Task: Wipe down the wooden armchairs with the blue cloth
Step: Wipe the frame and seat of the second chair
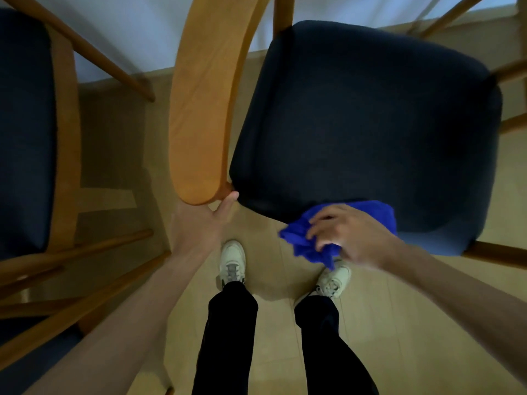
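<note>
Armchair (370, 124), centre and right of frame: wooden frame, dark padded seat, seen from above. Its wooden armrest (196, 109) runs from the top centre down to a rounded end at mid-frame, just left of the seat.

Second armchair (28, 132), left edge of frame: same dark seat and wooden frame, only partly in view, well apart from the hands.

Blue cloth (313, 243), lower centre-right: bunched, lying against the front edge of the first chair's seat and hanging a little below it.

Right hand (350, 235), lower centre-right: on top of the cloth, grip curled round the bunched fabric, slightly blurred.

Left hand (205, 220), centre of frame: at the rounded end of the armrest, thumb lying straight against its lower edge; the other fingers are hidden beneath the wood, so how the grip stands cannot be told.

Floor (285, 323), lower half: pale wood boards.

Shoes (232, 260), lower centre: two light trainers below dark trouser legs, standing just in front of the chair.
</note>
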`<state>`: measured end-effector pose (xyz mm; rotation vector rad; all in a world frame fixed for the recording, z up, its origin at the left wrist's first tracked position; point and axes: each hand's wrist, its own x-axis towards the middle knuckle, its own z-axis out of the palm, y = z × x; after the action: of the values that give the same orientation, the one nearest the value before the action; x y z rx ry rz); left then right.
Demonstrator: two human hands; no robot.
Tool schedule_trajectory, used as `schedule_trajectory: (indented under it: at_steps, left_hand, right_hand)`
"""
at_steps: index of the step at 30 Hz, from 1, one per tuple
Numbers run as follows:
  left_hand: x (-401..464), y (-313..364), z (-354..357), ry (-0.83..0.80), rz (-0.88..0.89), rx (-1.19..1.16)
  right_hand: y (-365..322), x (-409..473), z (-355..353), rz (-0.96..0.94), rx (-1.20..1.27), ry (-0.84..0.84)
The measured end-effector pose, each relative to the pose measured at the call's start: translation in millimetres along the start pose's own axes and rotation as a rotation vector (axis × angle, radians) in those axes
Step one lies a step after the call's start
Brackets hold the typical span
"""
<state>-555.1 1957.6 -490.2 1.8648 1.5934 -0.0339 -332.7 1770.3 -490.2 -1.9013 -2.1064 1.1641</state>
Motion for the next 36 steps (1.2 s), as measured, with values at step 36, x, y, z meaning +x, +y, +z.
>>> schedule_trajectory:
  at_steps: [36]
  left_hand:
    - [-33.9, 97.3, 60.5, -0.308, 0.846, 0.573]
  right_hand:
    - [48.9, -98.1, 28.9, 0.108, 0.102, 0.243]
